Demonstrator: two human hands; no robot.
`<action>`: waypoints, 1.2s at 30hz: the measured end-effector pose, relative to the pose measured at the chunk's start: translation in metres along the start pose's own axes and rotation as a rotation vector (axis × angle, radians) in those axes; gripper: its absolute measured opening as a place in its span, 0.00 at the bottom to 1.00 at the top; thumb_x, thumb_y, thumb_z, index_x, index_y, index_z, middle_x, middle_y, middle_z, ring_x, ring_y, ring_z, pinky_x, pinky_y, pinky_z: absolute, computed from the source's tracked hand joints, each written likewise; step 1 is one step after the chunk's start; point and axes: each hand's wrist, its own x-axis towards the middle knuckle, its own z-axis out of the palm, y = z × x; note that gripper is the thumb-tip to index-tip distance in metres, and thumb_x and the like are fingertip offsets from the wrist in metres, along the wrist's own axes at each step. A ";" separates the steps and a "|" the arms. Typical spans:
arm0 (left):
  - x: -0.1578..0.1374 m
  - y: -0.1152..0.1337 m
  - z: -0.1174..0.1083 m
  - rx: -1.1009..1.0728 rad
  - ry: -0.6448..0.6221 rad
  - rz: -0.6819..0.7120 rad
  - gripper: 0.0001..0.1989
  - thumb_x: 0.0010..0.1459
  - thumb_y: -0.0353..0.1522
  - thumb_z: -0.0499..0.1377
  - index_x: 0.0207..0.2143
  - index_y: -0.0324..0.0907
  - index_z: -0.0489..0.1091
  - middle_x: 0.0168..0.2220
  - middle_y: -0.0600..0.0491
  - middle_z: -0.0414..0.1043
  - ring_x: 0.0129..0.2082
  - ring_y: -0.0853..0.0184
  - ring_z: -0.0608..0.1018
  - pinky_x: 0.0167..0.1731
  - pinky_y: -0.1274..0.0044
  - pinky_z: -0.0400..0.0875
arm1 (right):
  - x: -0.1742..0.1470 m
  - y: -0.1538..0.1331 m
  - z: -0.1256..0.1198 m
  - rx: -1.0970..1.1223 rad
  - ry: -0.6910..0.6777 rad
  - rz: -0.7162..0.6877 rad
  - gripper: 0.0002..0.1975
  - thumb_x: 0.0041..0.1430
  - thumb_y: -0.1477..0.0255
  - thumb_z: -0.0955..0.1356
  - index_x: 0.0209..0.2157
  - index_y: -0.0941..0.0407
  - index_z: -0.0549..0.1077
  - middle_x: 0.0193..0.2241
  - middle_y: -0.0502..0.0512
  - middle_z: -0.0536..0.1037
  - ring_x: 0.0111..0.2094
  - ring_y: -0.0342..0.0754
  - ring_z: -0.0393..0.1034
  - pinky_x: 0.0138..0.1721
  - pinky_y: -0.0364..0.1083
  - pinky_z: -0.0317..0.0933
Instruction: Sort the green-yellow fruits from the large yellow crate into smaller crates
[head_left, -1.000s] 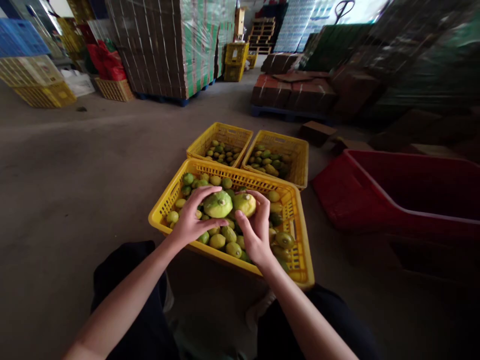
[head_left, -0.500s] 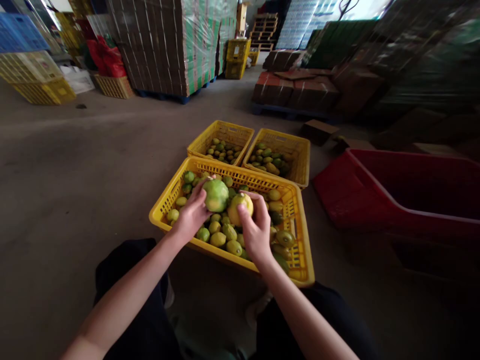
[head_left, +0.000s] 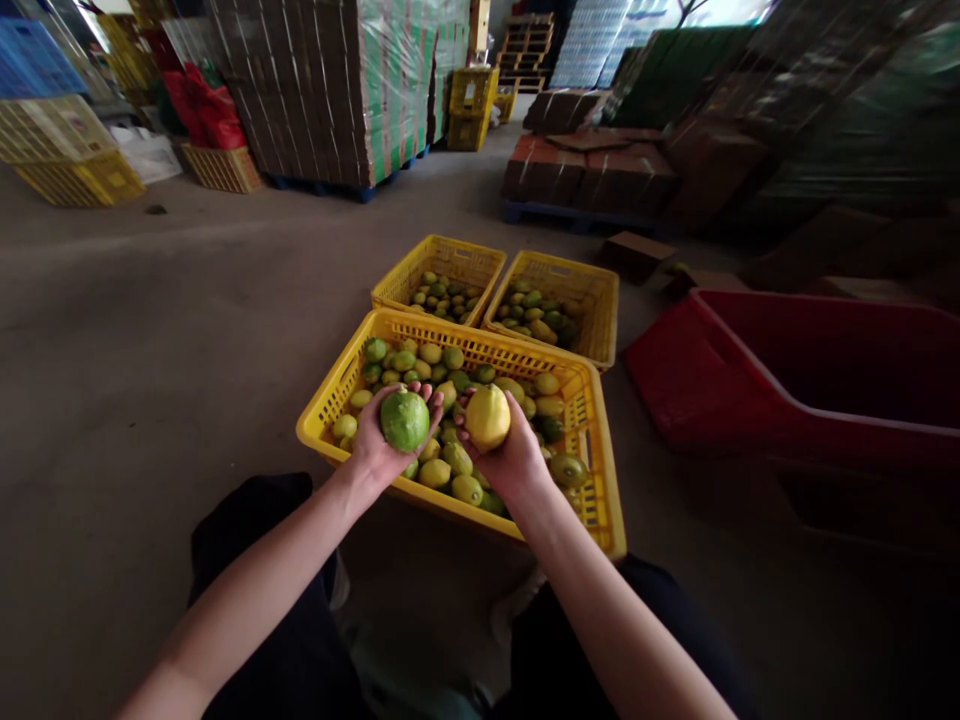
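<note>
A large green lemon (head_left: 405, 420) rests in the upturned palm of my left hand (head_left: 375, 445), its fingers curled loosely beneath. In my right hand (head_left: 517, 455) sits a yellow lemon (head_left: 487, 417), cupped by the fingers and thumb. Both hands are held side by side, with a small gap between them, over a yellow plastic crate (head_left: 611, 500). Inside that crate lie several green and yellow lemons (head_left: 435, 473), partly hidden beneath my hands.
Two more yellow crates, one at left (head_left: 390, 285) and one at right (head_left: 600, 320), hold similar fruit just beyond. A red tub (head_left: 675, 390) stands to the right. Cartons (head_left: 585, 180) on a pallet and a wrapped stack (head_left: 300, 90) are farther back.
Both hands have turned palm up and moved slightly apart. The green lemon has shifted left and towards me; the yellow one has moved slightly right.
</note>
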 end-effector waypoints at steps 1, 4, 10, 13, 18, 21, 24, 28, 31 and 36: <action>0.000 -0.003 -0.001 -0.004 -0.005 0.013 0.11 0.54 0.30 0.57 0.39 0.40 0.75 0.31 0.50 0.79 0.39 0.60 0.84 0.44 0.68 0.80 | 0.000 0.001 0.002 -0.012 0.066 -0.045 0.23 0.54 0.46 0.67 0.36 0.51 0.75 0.36 0.56 0.81 0.35 0.55 0.75 0.31 0.52 0.72; 0.004 -0.016 -0.002 0.026 -0.073 0.000 0.15 0.53 0.34 0.56 0.41 0.40 0.76 0.39 0.46 0.82 0.48 0.55 0.82 0.49 0.66 0.78 | -0.001 0.006 0.011 -0.210 0.136 -0.324 0.21 0.57 0.50 0.67 0.41 0.51 0.77 0.45 0.56 0.81 0.49 0.57 0.74 0.50 0.55 0.71; 0.016 -0.026 -0.004 0.079 0.027 0.018 0.10 0.52 0.35 0.60 0.36 0.42 0.76 0.36 0.50 0.81 0.45 0.54 0.82 0.44 0.68 0.79 | -0.011 0.036 0.025 -0.763 -0.013 -0.706 0.28 0.62 0.50 0.65 0.56 0.52 0.73 0.65 0.63 0.61 0.67 0.60 0.58 0.69 0.62 0.51; 0.019 -0.021 -0.007 0.059 0.018 0.061 0.09 0.53 0.35 0.63 0.37 0.42 0.76 0.33 0.51 0.79 0.44 0.55 0.82 0.45 0.70 0.77 | -0.015 0.046 0.025 -0.904 -0.062 -0.818 0.32 0.57 0.49 0.70 0.56 0.54 0.73 0.71 0.65 0.48 0.72 0.65 0.47 0.70 0.65 0.48; 0.021 -0.018 -0.013 0.033 -0.021 0.078 0.08 0.51 0.34 0.65 0.35 0.40 0.76 0.31 0.51 0.79 0.36 0.60 0.82 0.39 0.73 0.76 | -0.008 0.043 0.018 -0.999 -0.117 -1.000 0.30 0.47 0.53 0.78 0.48 0.54 0.78 0.68 0.67 0.61 0.72 0.72 0.46 0.68 0.71 0.49; 0.019 -0.018 -0.013 0.050 -0.071 0.033 0.08 0.53 0.35 0.66 0.33 0.39 0.76 0.28 0.52 0.78 0.30 0.63 0.81 0.35 0.75 0.75 | -0.003 0.038 0.016 -0.971 -0.182 -1.011 0.28 0.48 0.54 0.78 0.48 0.55 0.78 0.63 0.67 0.69 0.70 0.71 0.53 0.67 0.71 0.52; 0.017 -0.015 -0.010 0.067 -0.060 0.019 0.08 0.57 0.35 0.64 0.36 0.39 0.78 0.26 0.54 0.77 0.29 0.64 0.81 0.34 0.76 0.76 | -0.006 0.037 0.017 -0.937 -0.239 -1.049 0.27 0.49 0.57 0.78 0.49 0.53 0.77 0.59 0.64 0.75 0.65 0.67 0.64 0.69 0.70 0.47; 0.017 -0.011 -0.005 0.052 -0.032 -0.019 0.12 0.62 0.35 0.61 0.44 0.37 0.78 0.31 0.50 0.80 0.37 0.59 0.83 0.40 0.73 0.77 | -0.020 0.036 0.019 -0.922 -0.278 -0.973 0.28 0.50 0.60 0.78 0.53 0.51 0.76 0.54 0.62 0.79 0.66 0.66 0.62 0.68 0.66 0.52; 0.019 -0.008 -0.001 -0.004 -0.019 -0.028 0.13 0.66 0.34 0.56 0.43 0.36 0.77 0.31 0.48 0.80 0.36 0.59 0.83 0.38 0.73 0.78 | -0.030 0.028 0.020 -0.854 -0.334 -0.886 0.30 0.45 0.61 0.80 0.50 0.52 0.76 0.52 0.63 0.80 0.60 0.66 0.69 0.62 0.61 0.62; 0.013 0.005 0.012 -0.107 0.070 0.079 0.12 0.67 0.34 0.54 0.35 0.39 0.75 0.27 0.53 0.76 0.26 0.68 0.79 0.29 0.78 0.75 | -0.034 0.002 0.020 -0.550 -0.209 -0.724 0.28 0.43 0.66 0.81 0.47 0.51 0.75 0.42 0.54 0.81 0.43 0.54 0.76 0.46 0.51 0.70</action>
